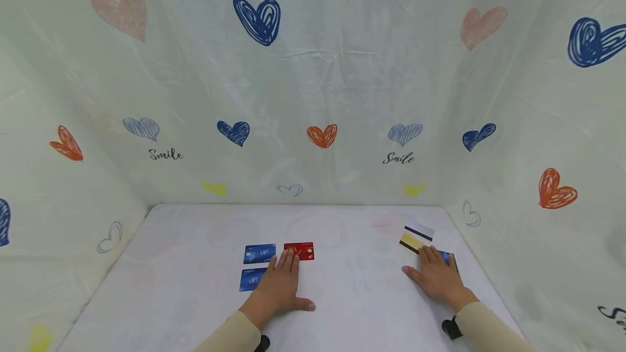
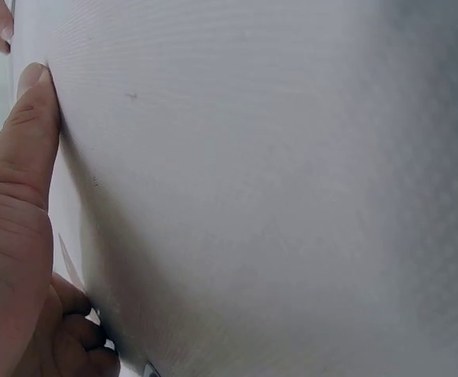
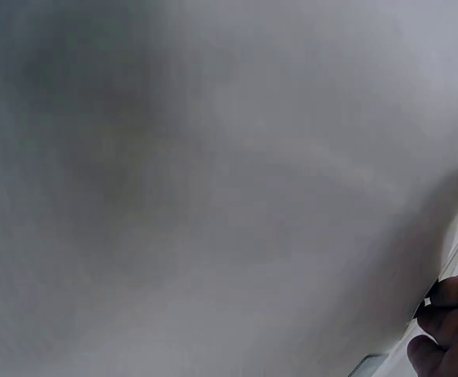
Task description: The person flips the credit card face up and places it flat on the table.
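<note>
My left hand (image 1: 279, 286) lies palm down with fingers extended, its fingertips on the lower edge of a red card (image 1: 306, 251). Left of it is a blue VIP card (image 1: 259, 253), and below that a second blue VIP card (image 1: 250, 280), partly covered by this hand. On the right side of the table my right hand (image 1: 438, 277) rests palm down with fingers spread. Its fingertips reach the edge of a yellow card with a dark stripe (image 1: 412, 240) and overlap a blue card (image 1: 449, 258). Beyond them lies a pale card with a black stripe (image 1: 419, 231).
Both groups of cards lie on a white-covered table (image 1: 352, 287). A pale curtain (image 1: 313, 80) printed with hearts and "Smile" hangs behind the table and along both sides. Dark wrist devices sit at the sleeve (image 1: 489, 326) cuffs.
</note>
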The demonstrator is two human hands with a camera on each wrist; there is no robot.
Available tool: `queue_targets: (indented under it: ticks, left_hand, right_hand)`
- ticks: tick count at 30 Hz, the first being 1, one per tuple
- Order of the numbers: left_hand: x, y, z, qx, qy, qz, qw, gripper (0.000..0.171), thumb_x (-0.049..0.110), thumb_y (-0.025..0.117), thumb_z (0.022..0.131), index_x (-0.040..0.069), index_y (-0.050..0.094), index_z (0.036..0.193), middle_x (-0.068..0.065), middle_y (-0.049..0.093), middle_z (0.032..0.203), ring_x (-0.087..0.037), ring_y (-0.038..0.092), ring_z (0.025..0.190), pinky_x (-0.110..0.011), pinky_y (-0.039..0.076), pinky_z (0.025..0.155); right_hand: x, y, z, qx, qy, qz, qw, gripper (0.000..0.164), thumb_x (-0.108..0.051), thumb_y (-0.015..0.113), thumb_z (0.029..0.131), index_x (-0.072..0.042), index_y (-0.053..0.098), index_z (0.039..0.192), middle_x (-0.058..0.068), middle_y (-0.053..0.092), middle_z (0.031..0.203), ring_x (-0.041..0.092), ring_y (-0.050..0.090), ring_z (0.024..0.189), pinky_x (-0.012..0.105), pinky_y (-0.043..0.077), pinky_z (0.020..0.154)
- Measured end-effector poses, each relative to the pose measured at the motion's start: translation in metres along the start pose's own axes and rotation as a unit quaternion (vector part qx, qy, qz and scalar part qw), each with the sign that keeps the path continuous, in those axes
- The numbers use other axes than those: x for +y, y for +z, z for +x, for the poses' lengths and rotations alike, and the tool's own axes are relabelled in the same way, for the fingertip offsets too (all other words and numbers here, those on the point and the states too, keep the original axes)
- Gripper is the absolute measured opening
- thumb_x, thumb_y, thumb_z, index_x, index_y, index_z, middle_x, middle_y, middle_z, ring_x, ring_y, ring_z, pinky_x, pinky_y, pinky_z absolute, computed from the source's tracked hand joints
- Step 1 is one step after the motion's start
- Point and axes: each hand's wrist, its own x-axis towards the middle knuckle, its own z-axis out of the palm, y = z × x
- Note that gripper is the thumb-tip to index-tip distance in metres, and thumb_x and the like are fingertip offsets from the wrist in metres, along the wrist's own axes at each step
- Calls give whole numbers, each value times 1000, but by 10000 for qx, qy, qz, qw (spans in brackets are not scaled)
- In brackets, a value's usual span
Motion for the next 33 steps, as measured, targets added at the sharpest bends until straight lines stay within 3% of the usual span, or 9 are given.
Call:
queue_targets:
  ticks: [5,13,19,25,33]
  left_hand:
    - [0,-1,-1,45,61,2,10000,123,82,74,74,3,38,162,-19,34,170,-39,28,160,-60,23,128]
    - [3,-3,-6,198,253,-54,9995,120,76,77,76,4,36,163,-17,34,170,-36,28,160,-61,23,128]
    - [10,-6,-8,153,489,-161,9986,113,67,81,80,6,36,164,-13,34,171,-34,28,161,-59,22,128]
    - [20,-6,-11,-24,778,-93,9969,104,67,75,86,13,35,165,-6,31,173,-26,27,162,-53,23,129]
    - [38,1,-22,-184,1284,62,9915,96,72,67,90,14,42,162,-2,39,170,-21,32,160,-48,28,129]
  right_hand:
    - [-17,5,-5,119,-341,-41,9993,90,-60,52,105,17,43,150,37,39,159,57,30,151,81,16,117]
    - [-65,7,-11,-242,-781,160,9965,88,-61,57,103,10,44,154,29,38,164,48,28,157,76,12,122]
    - [-102,12,-13,-323,-1196,-46,9923,87,-63,55,103,5,43,156,22,40,166,41,30,158,70,16,125]
    - [-135,18,-22,-391,-1767,-287,9831,88,-66,52,102,1,44,158,18,40,167,36,32,158,65,21,126]
    - [-168,27,-37,-376,-2553,-856,9623,90,-74,41,102,-5,46,158,11,44,166,31,35,157,61,29,125]
